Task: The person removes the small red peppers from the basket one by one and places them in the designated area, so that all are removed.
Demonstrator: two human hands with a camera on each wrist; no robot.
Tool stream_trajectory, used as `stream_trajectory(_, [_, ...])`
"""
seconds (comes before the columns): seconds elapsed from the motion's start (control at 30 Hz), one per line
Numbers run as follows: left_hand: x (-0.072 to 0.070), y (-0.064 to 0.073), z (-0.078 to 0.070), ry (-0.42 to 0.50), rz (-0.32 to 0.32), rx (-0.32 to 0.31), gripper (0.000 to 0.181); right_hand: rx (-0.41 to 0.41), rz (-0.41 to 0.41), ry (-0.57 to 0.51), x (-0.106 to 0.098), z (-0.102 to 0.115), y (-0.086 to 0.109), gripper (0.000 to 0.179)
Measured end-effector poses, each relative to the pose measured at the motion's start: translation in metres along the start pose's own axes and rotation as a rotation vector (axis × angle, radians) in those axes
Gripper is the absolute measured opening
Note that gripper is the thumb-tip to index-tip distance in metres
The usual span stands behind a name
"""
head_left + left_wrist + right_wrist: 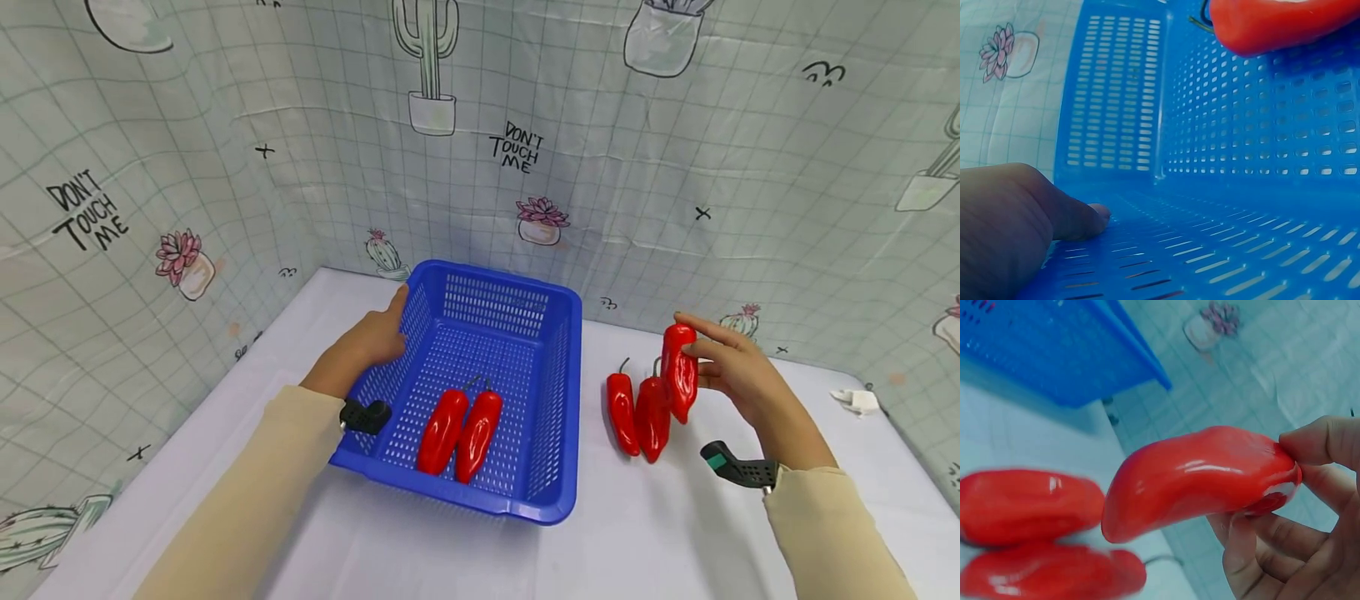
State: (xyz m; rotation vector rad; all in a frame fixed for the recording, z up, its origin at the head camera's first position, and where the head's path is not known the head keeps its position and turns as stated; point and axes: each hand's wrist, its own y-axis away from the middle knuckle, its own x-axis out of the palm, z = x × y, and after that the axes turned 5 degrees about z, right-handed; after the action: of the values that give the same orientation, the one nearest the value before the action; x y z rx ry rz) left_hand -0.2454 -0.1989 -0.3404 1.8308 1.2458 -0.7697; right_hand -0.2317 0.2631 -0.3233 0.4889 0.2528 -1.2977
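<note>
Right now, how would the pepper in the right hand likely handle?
The held pepper is probably stiff, its curved body jutting unsupported beyond the fingers. Its glossy skin may be slippery, and its rounded sides could let it roll.

In the head view we see the blue basket (572, 392) at six o'clock as smooth plastic with a soft sheen. At four, the loose red peppers (652, 423) have slick, glossy skins; the raised pepper (678, 377) near half past three shines just as brightly. Toward twelve, the printed backdrop (337, 108) is creased cloth. We find matt cloth in the beige sleeve (240, 500) at eight, and a smooth white tabletop (607, 550) at five. The scrap (860, 402) at half past three may be paper; it shows too small for us to tell.
</note>
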Motion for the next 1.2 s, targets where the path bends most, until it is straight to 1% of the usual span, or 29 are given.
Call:
stream_trajectory(0.17, [-0.001, -0.001, -0.005, -0.018, 0.011, -0.016, 0.078, 0.056, -0.022, 0.011, -0.008, -0.021, 0.001, 0.065])
stream_trajectory(0.37, [0.001, -0.005, -0.015, 0.006, 0.036, -0.014, 0.078, 0.132, -0.051, 0.063, -0.020, -0.043, 0.006, 0.070])
stream_trajectory(0.57, [0.005, -0.006, -0.017, 0.005, 0.044, -0.029, 0.079, 0.202, -0.050, 0.059, -0.023, -0.061, 0.006, 0.072])
stream_trajectory(0.83, [0.002, -0.001, -0.017, 0.006, 0.020, -0.046, 0.078, 0.247, -0.048, 0.094, -0.018, -0.073, -0.004, 0.074])
stream_trajectory(0.97, [0.002, 0.001, -0.015, -0.021, 0.005, -0.024, 0.078, 0.252, -0.068, 0.079, -0.012, -0.079, -0.007, 0.073])
stream_trajectory(1.07, [0.002, 0.003, -0.014, -0.046, 0.000, -0.010, 0.078, 0.250, -0.081, 0.064, -0.009, -0.085, -0.007, 0.069])
stream_trajectory(1.2, [0.001, 0.003, -0.014, -0.047, 0.006, -0.027, 0.077, 0.253, -0.107, 0.050, -0.006, -0.093, -0.006, 0.066])
